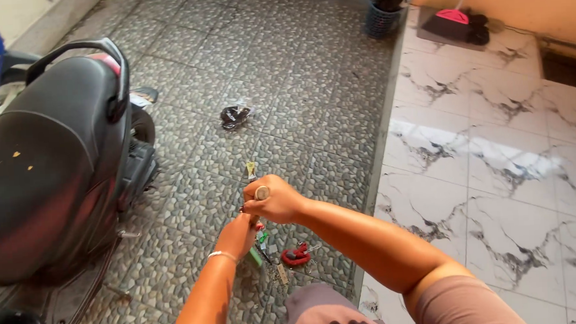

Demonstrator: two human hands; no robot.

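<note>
My right hand [273, 200] is closed around the wooden handle of a tool [262, 193], whose round butt end shows above my fist. My left hand [238, 236] sits just below it, fingers curled around the lower part of the same tool or something small at its tip; what exactly is hidden. A thin bracelet is on my left wrist. On the pebbled floor beneath the hands lie red-handled pliers [296, 255], a green-handled tool [259, 247] and a small tag.
A black scooter [48, 159] with a rear grab rail stands at the left. A crumpled black bag [234, 116] lies on the floor ahead. White marble tiles [495, 159] rise as a step on the right, with a dark basket [382, 15] and a red-topped mat at the back.
</note>
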